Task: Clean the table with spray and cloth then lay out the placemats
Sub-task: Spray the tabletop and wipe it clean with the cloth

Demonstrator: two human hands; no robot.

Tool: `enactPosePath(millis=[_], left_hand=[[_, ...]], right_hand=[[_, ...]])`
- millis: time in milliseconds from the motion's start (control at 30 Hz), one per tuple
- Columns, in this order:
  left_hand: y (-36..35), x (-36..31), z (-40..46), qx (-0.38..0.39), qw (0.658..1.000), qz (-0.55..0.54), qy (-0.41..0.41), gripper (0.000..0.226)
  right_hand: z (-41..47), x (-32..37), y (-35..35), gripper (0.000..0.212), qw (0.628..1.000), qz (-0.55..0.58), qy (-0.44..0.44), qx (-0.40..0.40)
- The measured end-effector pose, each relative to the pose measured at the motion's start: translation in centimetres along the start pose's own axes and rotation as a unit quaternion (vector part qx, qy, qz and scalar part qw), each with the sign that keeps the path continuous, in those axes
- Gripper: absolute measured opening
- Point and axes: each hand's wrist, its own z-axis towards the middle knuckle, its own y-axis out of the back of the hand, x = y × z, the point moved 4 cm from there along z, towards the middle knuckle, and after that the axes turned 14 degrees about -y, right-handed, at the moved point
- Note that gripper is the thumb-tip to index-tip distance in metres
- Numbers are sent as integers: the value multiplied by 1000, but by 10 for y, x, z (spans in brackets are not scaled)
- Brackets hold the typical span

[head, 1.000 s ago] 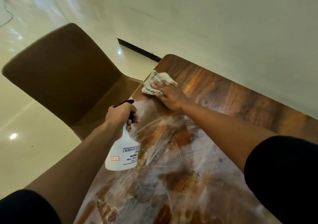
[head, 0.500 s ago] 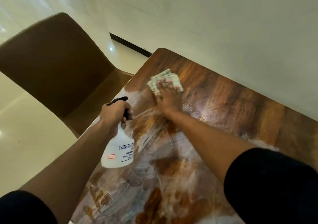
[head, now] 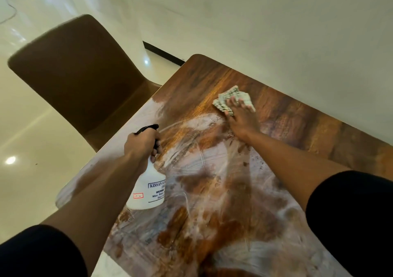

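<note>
A glossy wooden table (head: pixel 297 128) fills the middle and right of the head view, with wet whitish smears over its near half. My right hand (head: pixel 242 119) lies flat on a crumpled pale green cloth (head: pixel 225 99) and presses it on the table's far part. My left hand (head: pixel 142 145) grips the neck and black trigger of a white spray bottle (head: pixel 148 187) held just above the table near its left edge. No placemat is visible.
A brown chair (head: pixel 74 81) stands against the table's left side. A pale wall (head: pixel 276 21) runs along the table's far edge. Shiny cream floor (head: pixel 27 181) lies to the left.
My right hand has slid the cloth from the table's far left corner to the right, toward the wall side. The left hand with the bottle has stayed about where it was.
</note>
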Motion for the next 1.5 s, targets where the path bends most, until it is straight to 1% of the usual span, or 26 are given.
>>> enactPosePath(millis=[33,100,133,200,267,400,467,500,567,600,700,767,800,867,933,967,1033,1100,1133,1200,1267,1300,1333,1400,1433,1500], left_hand=[[-2,1,-5,-5,1000,-6,2,58],[-3,1,-18,-7,1000,-7,12,23],[-3,2,-25,-4,1000,-3,19,14],[1,5,-35,3,1000,4,29,16],[8,11,-42,-4,1000,-3,24,15],[26,27,-53,-32,999,-14,30,14],[36,38,-56,-27,999,-8,36,44],[41,42,-59,-25,999,-8,32,53],[51,46,-62,-25,999,-8,25,60],[54,48,-64,-24,999,-9,23,61],[57,50,-65,-19,1000,-14,21,60],[58,51,-64,-15,1000,-18,21,57],[59,51,-64,-10,1000,-12,23,53],[59,52,-63,1,999,-2,40,44],[61,51,-62,9,999,-4,47,42],[63,50,-61,12,999,-7,47,43],[67,49,-58,15,999,-10,43,46],[71,49,-54,23,999,-4,38,48],[72,50,-52,29,999,-2,39,48],[75,50,-48,33,998,-3,45,37],[80,49,-47,30,998,-3,59,22],[83,48,-47,24,998,-5,63,18],[87,48,-46,15,998,-14,58,17],[94,47,-44,-15,998,-34,42,23],[97,45,-44,-29,998,-40,37,25],[102,42,-43,-46,997,-42,35,26]], right_hand=[[-1,-13,3,55,1000,-1,-30,-7],[-5,-21,6,57,997,1,-76,-7],[-6,-18,6,57,996,5,-94,-3],[-7,-2,4,58,992,16,-124,6],[-14,27,-4,59,994,19,-109,14],[-56,111,-39,61,999,-28,12,45],[-89,152,-60,62,989,-56,113,73],[-106,167,-70,62,979,-71,168,89],[-134,175,-86,62,954,-100,259,115],[-139,170,-89,61,944,-101,290,120],[-132,138,-78,61,930,-85,339,115],[-116,116,-64,69,939,-68,318,113],[-106,105,-57,72,952,-53,284,104],[-85,79,-41,77,979,-20,194,62],[-66,52,-29,67,995,-16,95,2],[-60,42,-27,60,998,-21,49,-16],[-55,36,-27,58,999,-34,-23,-25],[-59,48,-34,60,997,-40,-63,-32],[-61,59,-39,61,996,-39,-68,-37],[-73,90,-49,61,998,-42,-39,-34],[-91,133,-63,63,998,-51,24,-4],[-101,157,-71,64,996,-60,66,17],[-114,181,-81,64,989,-79,120,36],[-139,218,-103,62,962,-112,239,68],[-146,227,-111,61,950,-110,283,76],[-144,231,-114,59,934,-101,332,88]])
